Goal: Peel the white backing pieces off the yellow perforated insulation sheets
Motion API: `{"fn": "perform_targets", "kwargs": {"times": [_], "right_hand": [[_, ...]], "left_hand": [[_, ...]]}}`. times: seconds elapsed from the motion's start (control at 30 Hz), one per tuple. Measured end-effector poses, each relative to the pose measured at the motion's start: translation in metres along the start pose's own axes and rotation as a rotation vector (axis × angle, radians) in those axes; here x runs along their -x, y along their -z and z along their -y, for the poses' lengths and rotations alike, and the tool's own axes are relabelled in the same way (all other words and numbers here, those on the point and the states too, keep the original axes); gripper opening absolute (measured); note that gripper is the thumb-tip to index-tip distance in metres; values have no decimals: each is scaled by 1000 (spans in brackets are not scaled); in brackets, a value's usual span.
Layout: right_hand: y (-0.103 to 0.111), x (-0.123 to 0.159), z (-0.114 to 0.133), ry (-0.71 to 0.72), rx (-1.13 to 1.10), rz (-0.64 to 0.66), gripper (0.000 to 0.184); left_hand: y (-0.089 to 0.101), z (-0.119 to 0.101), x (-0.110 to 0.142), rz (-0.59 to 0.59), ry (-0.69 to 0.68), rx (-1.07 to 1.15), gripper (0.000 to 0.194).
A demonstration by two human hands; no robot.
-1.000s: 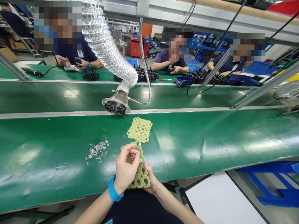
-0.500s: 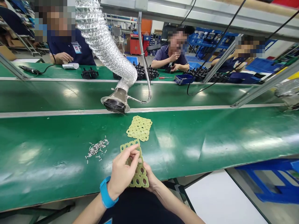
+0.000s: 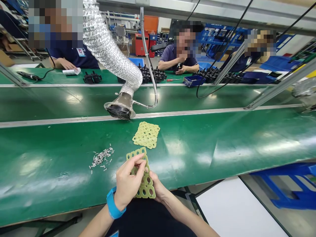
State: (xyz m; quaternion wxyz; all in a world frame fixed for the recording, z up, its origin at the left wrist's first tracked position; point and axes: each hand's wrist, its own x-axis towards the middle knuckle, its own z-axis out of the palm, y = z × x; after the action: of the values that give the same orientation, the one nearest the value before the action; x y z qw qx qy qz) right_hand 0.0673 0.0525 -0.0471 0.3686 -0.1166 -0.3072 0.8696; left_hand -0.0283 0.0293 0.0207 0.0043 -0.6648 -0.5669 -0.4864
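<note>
A yellow-green perforated sheet (image 3: 149, 191) with rows of round holes is tilted up in front of me, its near edge close to my body. My right hand (image 3: 159, 188) grips it along the right edge, thumb on the front and the other fingers behind, out of sight. Over the sheet's upper part, my left hand (image 3: 128, 179) has thumb and fingertips pinched together; whatever is between them is too small to make out. Just beyond lies a second stack of similar perforated sheets (image 3: 146, 135). Loose small grey cylindrical pieces (image 3: 101, 157) form a pile to the left.
A flexible silver duct (image 3: 116, 49) with a fan-like nozzle (image 3: 119, 107) hangs above the green bench (image 3: 61, 184). Across a metal strip sit several co-workers with black parts (image 3: 92, 77) and a blue bin (image 3: 194, 80). A white board (image 3: 237, 210) stands at lower right.
The view has shifted slightly. Both hands keep nearly the same pose on the perforated sheet. Across the bench, the left co-worker's hand has moved toward a white roll-like object.
</note>
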Motion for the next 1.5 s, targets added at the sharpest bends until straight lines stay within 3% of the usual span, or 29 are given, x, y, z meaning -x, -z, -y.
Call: {"fn": "perform_targets", "kwargs": {"times": [0.17,0.4,0.53,0.7,0.8,0.97,1.1,1.33,1.4,1.5], "right_hand": [[0,-2,1,74,6,51,68],[-2,0,0,-7,-66,-28,67],[-4,3,4,-34,-123,-28,62],[-6,3,9,-98,-219,67,65],[-5,1,9,-118,-213,85,68],[-4,-1,6,-116,-208,89,69],[-3,-2,2,-88,-233,97,68],[0,-3,2,-76,-237,122,67],[0,-3,3,-82,-241,124,68],[2,-4,2,-77,-246,146,70]], "left_hand": [[2,2,-3,35,58,30,21],[1,5,0,68,138,106,20],[9,19,-2,37,92,83,19],[52,74,-36,19,7,-397,23],[74,103,-58,51,77,-690,27],[71,114,-72,218,181,-920,26],[64,114,-74,266,166,-902,24],[68,113,-79,318,108,-834,17],[65,102,-75,265,97,-728,16],[56,75,-64,208,113,-340,13]]}}
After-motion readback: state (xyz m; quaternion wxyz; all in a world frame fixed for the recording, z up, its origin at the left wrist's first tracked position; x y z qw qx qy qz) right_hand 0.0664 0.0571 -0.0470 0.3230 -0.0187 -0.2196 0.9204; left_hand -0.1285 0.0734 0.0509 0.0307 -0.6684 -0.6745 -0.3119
